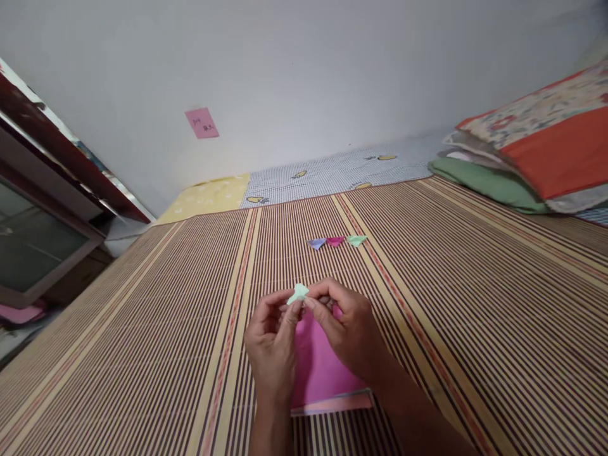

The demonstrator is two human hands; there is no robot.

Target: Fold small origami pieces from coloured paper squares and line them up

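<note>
A small piece of pale green paper (299, 293), folded, is pinched between both hands near the middle of the view. My left hand (273, 329) grips its left and lower side with thumb and fingers. From the right, my right hand (349, 323) closes thumb and fingers on its other edge. Beneath the hands lies a bright pink sheet (323, 367) with an orange strip (342, 403) at its near edge. Farther off, a blue folded piece (316, 243), a dark pink one (335, 241) and a green one (356, 240) lie in a row.
A striped mat (156, 329) covers the bed. Behind it are yellow cloth (209, 197) and checked cloth (327, 171). Folded bedding (555, 152) is piled at the right. A pink note (202, 123) hangs on the wall. A glass-fronted cabinet (35, 237) stands at the left.
</note>
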